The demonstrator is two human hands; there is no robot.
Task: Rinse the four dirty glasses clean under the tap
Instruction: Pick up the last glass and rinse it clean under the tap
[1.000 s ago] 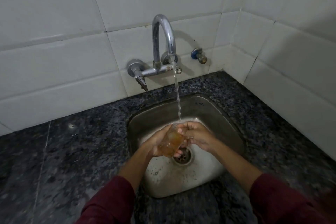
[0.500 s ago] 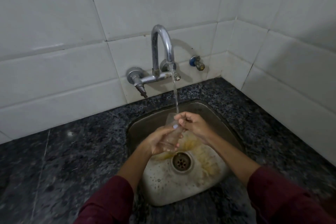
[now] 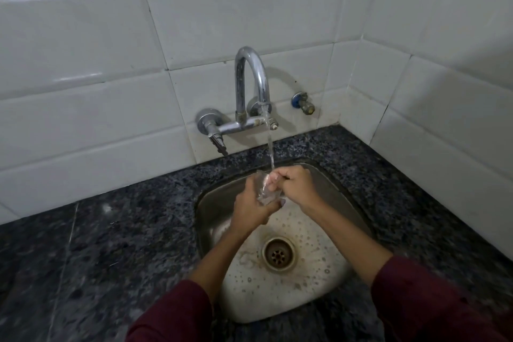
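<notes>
A small clear glass (image 3: 266, 191) is held over the steel sink (image 3: 337, 197), right under the running stream from the chrome tap (image 3: 251, 83). My left hand (image 3: 251, 204) wraps around the glass from the left and below. My right hand (image 3: 295, 184) grips its rim from the right, fingers at or inside the mouth. The glass looks clear now, with water running through it. No other glasses are in view.
A dark speckled granite counter (image 3: 111, 244) surrounds the sink. The drain (image 3: 278, 254) sits in the wet, stained basin. White wall tiles rise behind and to the right, with a small blue-capped valve (image 3: 304, 103) right of the tap.
The glass held brownish liquid a second ago; that poured into the basin and has since washed away. Both hands lifted the glass higher toward the spout.
</notes>
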